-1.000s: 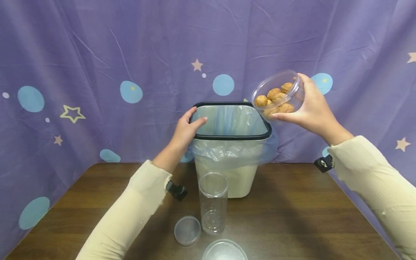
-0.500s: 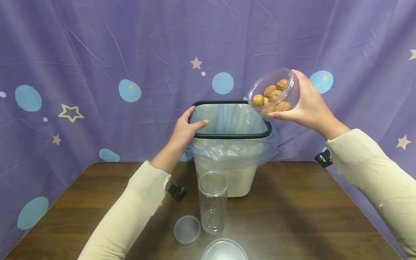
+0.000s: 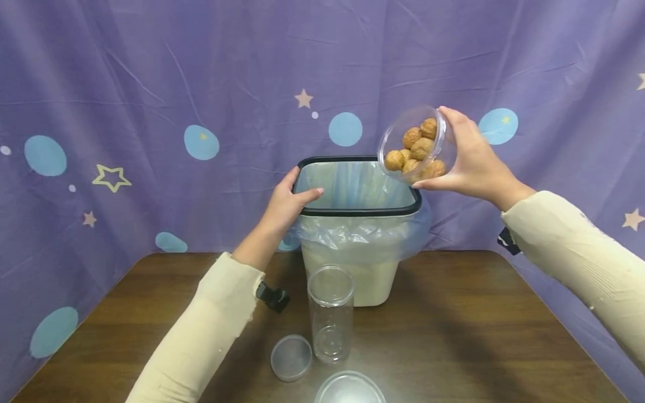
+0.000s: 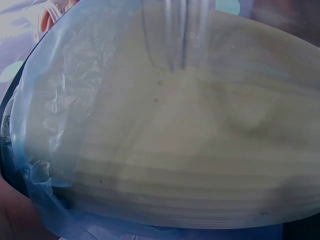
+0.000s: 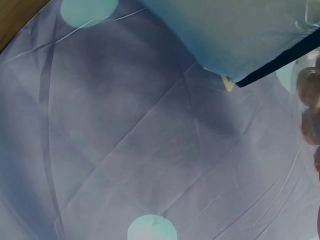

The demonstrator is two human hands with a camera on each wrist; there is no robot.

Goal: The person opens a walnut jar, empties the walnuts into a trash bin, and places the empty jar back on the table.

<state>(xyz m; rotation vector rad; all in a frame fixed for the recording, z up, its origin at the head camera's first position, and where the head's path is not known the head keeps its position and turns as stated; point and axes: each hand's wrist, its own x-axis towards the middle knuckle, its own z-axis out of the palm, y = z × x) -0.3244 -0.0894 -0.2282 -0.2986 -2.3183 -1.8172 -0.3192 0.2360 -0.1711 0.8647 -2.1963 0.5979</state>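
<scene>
My left hand [image 3: 286, 204] grips the left side of the trash can's black rim [image 3: 360, 212], its thumb over the inner side. The pale trash can [image 3: 373, 280] stands upright, lined with a blue translucent bag [image 3: 347, 235] folded down outside. With my right hand [image 3: 476, 157] I hold a round clear plastic tub [image 3: 403, 122] above the can's right rim. The tub is tipped left, and several walnuts [image 3: 422, 149] lie inside it. Some walnuts [image 5: 311, 122] show at the right edge of the right wrist view. The left wrist view mostly shows the trash can's wall [image 4: 165, 140].
A tall clear jar [image 3: 331, 319] stands uncovered in front of the trash can. Beside it on the brown table [image 3: 453, 347] lies a small round lid [image 3: 291, 358]. A larger clear lid [image 3: 350, 389] lies at the near edge. A purple curtain [image 3: 242, 84] hangs behind.
My right hand has moved a little left with the tub, turning its mouth more toward the head camera. The walnuts have shifted inside it. My left hand stays on the rim.
</scene>
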